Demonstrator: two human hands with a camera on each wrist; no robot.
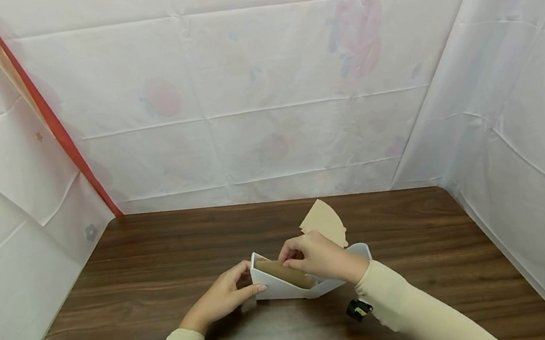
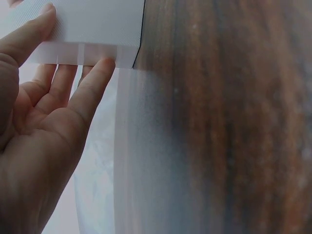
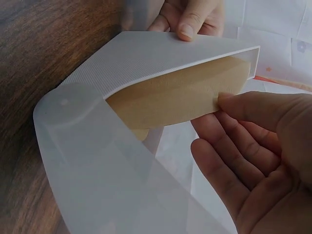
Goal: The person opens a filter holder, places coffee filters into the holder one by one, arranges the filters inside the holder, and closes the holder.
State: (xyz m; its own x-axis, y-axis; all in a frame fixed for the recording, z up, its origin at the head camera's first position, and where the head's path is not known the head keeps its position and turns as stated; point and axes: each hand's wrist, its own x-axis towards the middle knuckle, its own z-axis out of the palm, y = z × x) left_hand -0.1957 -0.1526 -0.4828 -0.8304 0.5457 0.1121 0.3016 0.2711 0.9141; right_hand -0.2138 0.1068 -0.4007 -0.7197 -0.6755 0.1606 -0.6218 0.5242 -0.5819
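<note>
A white box with a ribbed side and a pale translucent lid swung up stands on the table, holding tan paper coffee filters. My left hand grips the box's left end, its thumb along the near side and its fingertips against the end wall. With thumb and fingers, my right hand pinches the upper edge of the filters inside the box; how many sheets it holds I cannot tell. Behind the box, partly covered by the right hand in the head view, lies a fan-shaped coffee filter.
The dark wood-grain table runs to a white patterned sheet behind it. More sheeting hangs at the right side and at the left, where a red strip runs down to the corner. Black wrist cameras sit on both sleeves.
</note>
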